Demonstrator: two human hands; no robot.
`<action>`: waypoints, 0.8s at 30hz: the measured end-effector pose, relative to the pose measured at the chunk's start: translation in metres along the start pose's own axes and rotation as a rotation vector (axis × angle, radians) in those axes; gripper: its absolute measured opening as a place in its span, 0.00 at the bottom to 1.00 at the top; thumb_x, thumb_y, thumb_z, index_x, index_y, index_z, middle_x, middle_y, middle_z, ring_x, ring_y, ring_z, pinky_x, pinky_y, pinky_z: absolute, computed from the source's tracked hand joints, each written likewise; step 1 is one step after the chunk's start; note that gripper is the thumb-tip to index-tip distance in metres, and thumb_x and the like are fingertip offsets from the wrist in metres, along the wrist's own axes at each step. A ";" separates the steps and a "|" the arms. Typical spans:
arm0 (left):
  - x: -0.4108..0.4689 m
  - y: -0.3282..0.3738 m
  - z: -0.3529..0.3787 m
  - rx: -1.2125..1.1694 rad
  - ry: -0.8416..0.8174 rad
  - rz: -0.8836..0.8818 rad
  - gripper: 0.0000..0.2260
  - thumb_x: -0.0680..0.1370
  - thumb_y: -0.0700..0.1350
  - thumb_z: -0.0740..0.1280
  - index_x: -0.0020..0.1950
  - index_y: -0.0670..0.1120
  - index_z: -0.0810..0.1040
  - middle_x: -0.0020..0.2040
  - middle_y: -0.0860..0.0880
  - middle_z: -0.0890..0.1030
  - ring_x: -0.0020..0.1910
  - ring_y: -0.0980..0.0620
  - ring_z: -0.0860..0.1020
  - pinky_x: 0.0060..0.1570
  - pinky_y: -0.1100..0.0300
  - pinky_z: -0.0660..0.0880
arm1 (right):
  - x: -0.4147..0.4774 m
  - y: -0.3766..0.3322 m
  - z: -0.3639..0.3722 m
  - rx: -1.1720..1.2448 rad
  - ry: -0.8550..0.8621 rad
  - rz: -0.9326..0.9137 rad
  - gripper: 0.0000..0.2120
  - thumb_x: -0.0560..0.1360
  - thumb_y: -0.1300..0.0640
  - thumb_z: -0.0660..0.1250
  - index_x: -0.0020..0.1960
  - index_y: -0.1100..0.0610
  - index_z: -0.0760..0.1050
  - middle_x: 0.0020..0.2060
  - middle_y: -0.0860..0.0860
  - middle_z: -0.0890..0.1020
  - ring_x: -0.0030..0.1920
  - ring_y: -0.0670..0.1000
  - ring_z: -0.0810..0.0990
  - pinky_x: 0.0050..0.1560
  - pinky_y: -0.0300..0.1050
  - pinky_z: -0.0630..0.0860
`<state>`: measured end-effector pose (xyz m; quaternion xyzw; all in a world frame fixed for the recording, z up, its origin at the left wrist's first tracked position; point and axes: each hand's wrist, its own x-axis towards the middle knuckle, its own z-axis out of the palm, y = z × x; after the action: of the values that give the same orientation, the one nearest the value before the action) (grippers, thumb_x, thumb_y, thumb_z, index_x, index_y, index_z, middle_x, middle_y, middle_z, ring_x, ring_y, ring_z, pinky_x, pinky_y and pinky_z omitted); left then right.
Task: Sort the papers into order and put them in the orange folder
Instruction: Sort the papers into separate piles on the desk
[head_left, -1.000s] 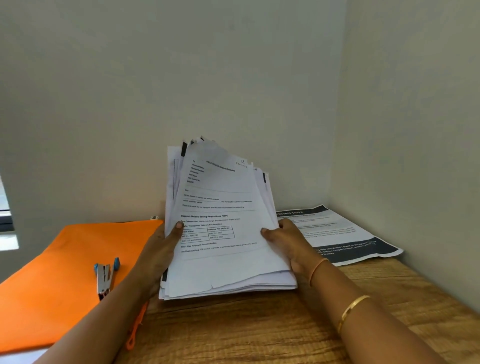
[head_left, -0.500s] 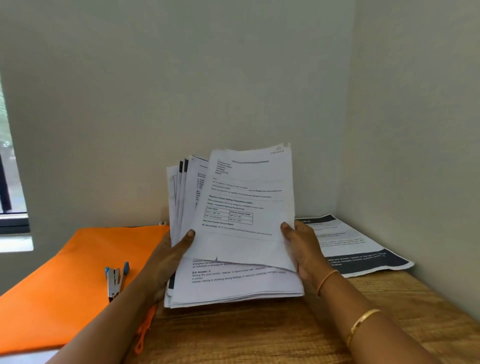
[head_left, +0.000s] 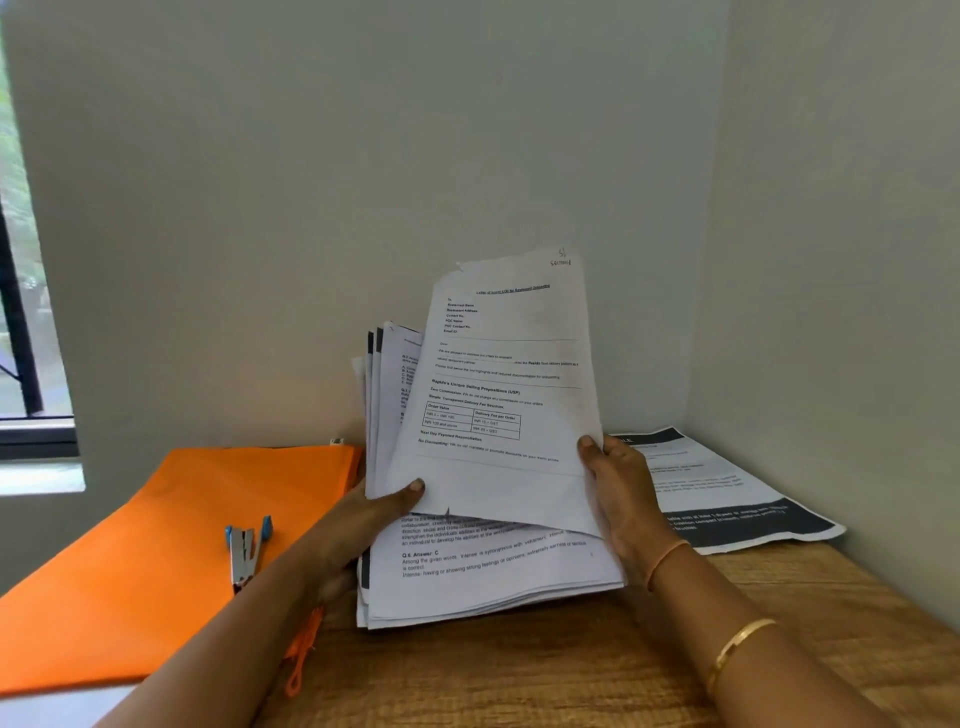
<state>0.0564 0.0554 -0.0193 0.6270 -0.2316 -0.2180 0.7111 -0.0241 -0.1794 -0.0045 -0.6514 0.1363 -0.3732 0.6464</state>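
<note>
Fingers (head_left: 589, 447) of the right hand (head_left: 623, 499) pinch the top sheet (head_left: 509, 364), now raised higher off the stack (head_left: 478, 577) gripped by the left hand (head_left: 358, 525); the folder (head_left: 156, 561) lies flat on the table (head_left: 571, 675), left.

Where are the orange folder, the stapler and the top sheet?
orange folder (head_left: 156, 545), head view, bare front face.
stapler (head_left: 243, 555), head view, metal body.
top sheet (head_left: 509, 374), head view, printed middle.

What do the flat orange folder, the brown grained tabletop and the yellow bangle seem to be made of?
Flat orange folder: probably matte fabric or soft plastic; dull, no shine. Brown grained tabletop: wood or wood-look laminate; streaked grain shows. Yellow bangle on the right forearm: likely polished metal; it glints.
</note>
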 end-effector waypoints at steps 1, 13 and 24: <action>0.000 0.000 -0.001 0.024 -0.032 -0.012 0.39 0.58 0.54 0.81 0.65 0.46 0.71 0.53 0.41 0.83 0.50 0.41 0.82 0.43 0.50 0.81 | 0.000 0.001 0.000 0.001 -0.002 -0.002 0.11 0.80 0.60 0.59 0.42 0.52 0.77 0.44 0.51 0.81 0.48 0.53 0.78 0.55 0.45 0.74; 0.001 0.008 -0.003 0.127 0.095 0.020 0.23 0.73 0.30 0.68 0.64 0.47 0.70 0.51 0.42 0.81 0.48 0.44 0.80 0.41 0.54 0.77 | 0.000 -0.004 -0.001 -0.042 0.031 0.023 0.06 0.81 0.61 0.58 0.50 0.57 0.74 0.47 0.53 0.78 0.47 0.52 0.76 0.48 0.43 0.71; 0.001 0.022 -0.032 0.192 0.614 0.226 0.23 0.78 0.31 0.62 0.72 0.40 0.63 0.61 0.42 0.74 0.54 0.45 0.73 0.52 0.55 0.69 | 0.016 0.011 -0.032 -0.830 -0.090 0.051 0.12 0.77 0.65 0.56 0.56 0.59 0.74 0.58 0.59 0.77 0.49 0.56 0.74 0.46 0.43 0.68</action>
<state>0.0767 0.0832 -0.0007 0.6979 -0.0941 0.0839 0.7050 -0.0307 -0.2151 -0.0131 -0.8685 0.2630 -0.2417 0.3436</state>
